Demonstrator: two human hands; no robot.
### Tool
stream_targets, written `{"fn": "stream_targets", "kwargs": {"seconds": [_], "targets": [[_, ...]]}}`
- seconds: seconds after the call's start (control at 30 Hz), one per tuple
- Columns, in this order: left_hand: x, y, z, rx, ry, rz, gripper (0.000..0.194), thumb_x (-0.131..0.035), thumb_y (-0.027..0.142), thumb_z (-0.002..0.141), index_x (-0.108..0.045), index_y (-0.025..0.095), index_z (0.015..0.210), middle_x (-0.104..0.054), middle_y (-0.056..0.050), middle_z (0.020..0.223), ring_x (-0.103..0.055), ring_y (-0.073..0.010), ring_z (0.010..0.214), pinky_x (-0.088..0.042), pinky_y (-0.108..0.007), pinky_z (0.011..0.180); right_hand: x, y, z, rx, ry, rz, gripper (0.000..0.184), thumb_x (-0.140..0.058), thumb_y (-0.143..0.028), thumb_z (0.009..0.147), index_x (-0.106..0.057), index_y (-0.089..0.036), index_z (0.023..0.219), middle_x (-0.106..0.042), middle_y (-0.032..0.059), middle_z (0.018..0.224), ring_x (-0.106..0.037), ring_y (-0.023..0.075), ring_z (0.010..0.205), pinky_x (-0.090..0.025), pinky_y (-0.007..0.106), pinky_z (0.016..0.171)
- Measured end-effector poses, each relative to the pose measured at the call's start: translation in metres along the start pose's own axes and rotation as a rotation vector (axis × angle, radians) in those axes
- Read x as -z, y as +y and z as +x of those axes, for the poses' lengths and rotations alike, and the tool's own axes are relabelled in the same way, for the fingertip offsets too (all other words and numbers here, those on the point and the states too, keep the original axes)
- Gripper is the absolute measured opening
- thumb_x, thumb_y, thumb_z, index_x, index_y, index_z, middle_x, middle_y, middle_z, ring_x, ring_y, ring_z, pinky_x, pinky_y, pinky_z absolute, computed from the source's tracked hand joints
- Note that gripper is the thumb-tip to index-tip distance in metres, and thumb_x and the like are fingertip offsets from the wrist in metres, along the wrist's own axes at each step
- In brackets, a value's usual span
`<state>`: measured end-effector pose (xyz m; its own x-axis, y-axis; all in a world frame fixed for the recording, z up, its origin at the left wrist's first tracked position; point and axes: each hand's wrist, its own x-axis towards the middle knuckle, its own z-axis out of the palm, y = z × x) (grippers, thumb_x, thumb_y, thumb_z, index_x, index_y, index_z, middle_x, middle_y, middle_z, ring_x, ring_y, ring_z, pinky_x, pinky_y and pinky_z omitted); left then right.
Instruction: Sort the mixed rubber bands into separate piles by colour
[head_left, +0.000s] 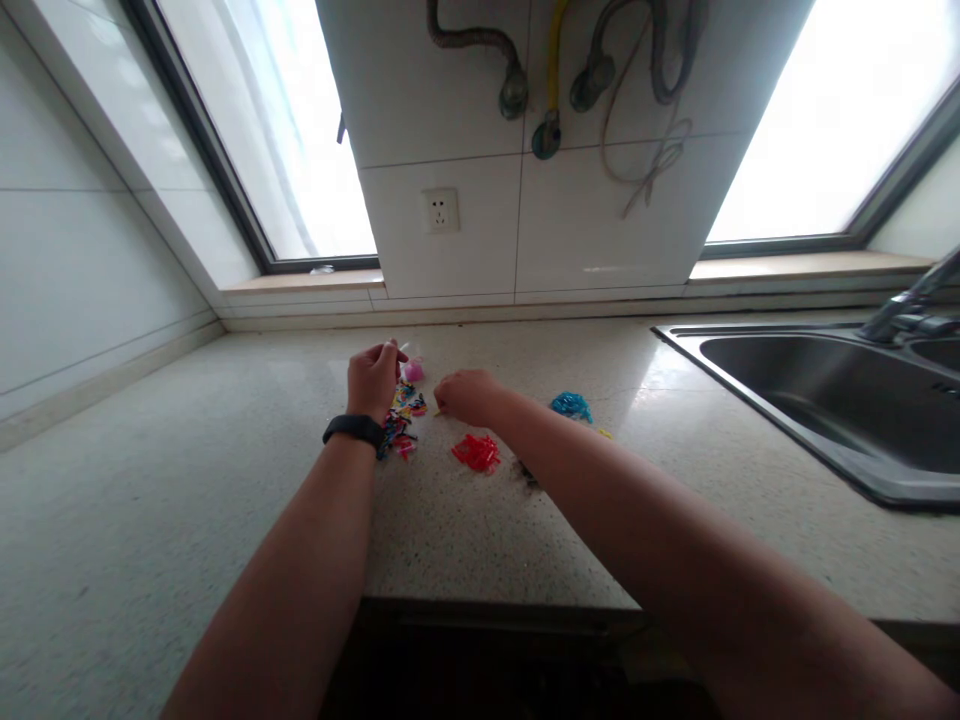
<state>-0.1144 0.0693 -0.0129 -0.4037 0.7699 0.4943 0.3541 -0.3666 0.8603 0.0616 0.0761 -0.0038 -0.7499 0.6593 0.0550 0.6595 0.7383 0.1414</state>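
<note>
Right hand (466,397) is being held low over the counter (487,540), its fingers bunched and pointed down; whether a piece is being gripped cannot be told. Left hand (375,378) is being held curled beside the mixed pile (397,432), and what, if anything, is being pinched there cannot be told either. By judgement, such small pieces are being handled best with a light fingertip pinch, one being lifted at a time, while the right forearm is being carried clear of the dark pieces (528,474) that are being partly covered by it. Between the hands, slender bits of red, blue, yellow and black are being loosely scattered in the mixed pile. A pink clump (413,370) is being seen just beyond, a bright red pile (477,453) nearer the front edge, and a shiny blue pile (572,405) past the right forearm.
</note>
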Motion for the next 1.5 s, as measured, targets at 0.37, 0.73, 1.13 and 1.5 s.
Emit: {"fn": "stream_targets", "kwargs": {"seconds": [0.37, 0.73, 1.13, 1.5], "targets": [[-0.005, 0.005, -0.008, -0.054, -0.083, 0.176, 0.041, -0.051, 0.045, 0.087, -0.067, 0.018, 0.061, -0.050, 0.001, 0.045, -0.046, -0.0134, 0.043, -0.033, -0.025, 0.045, 0.017, 0.037, -0.055, 0.027, 0.068, 0.103, 0.020, -0.058, -0.026, 0.092, -0.077, -0.024, 0.098, -0.077, 0.0071, 0.107, -0.069, 0.0228, 0.099, -0.047, 0.028, 0.076], [-0.012, 0.003, -0.020, -0.168, -0.284, 0.366, 0.044, -0.049, 0.049, 0.092, -0.070, 0.018, 0.068, -0.050, 0.001, 0.047, -0.048, -0.0137, 0.045, -0.032, -0.025, 0.047, 0.012, 0.080, -0.145, -0.179, 0.515, 0.797, 0.015, -0.066, -0.031, 0.087, -0.073, -0.018, 0.089, -0.067, 0.0025, 0.080, -0.054, 0.0117, 0.065, -0.043, 0.028, 0.061], [-0.015, 0.008, -0.028, -0.187, -0.359, 0.390, 0.043, -0.049, 0.049, 0.093, -0.068, 0.019, 0.068, -0.042, 0.003, 0.043, -0.041, -0.0125, 0.040, -0.030, -0.024, 0.042, 0.023, 0.069, -0.166, -0.237, 0.796, 1.564, 0.018, -0.079, -0.036, 0.073, -0.067, -0.023, 0.079, -0.064, -0.0011, 0.068, -0.052, 0.0101, 0.054, -0.042, 0.027, 0.048], [-0.017, 0.008, -0.030, -0.171, -0.380, 0.355, 0.040, -0.049, 0.046, 0.091, -0.068, 0.019, 0.068, -0.044, 0.002, 0.045, -0.044, -0.0128, 0.039, -0.033, -0.023, 0.039, 0.019, 0.073, -0.169, -0.200, 0.677, 1.524, 0.024, -0.080, -0.038, 0.074, -0.065, -0.021, 0.081, -0.073, 0.0026, 0.078, -0.064, 0.0125, 0.065, -0.048, 0.027, 0.054]]}}
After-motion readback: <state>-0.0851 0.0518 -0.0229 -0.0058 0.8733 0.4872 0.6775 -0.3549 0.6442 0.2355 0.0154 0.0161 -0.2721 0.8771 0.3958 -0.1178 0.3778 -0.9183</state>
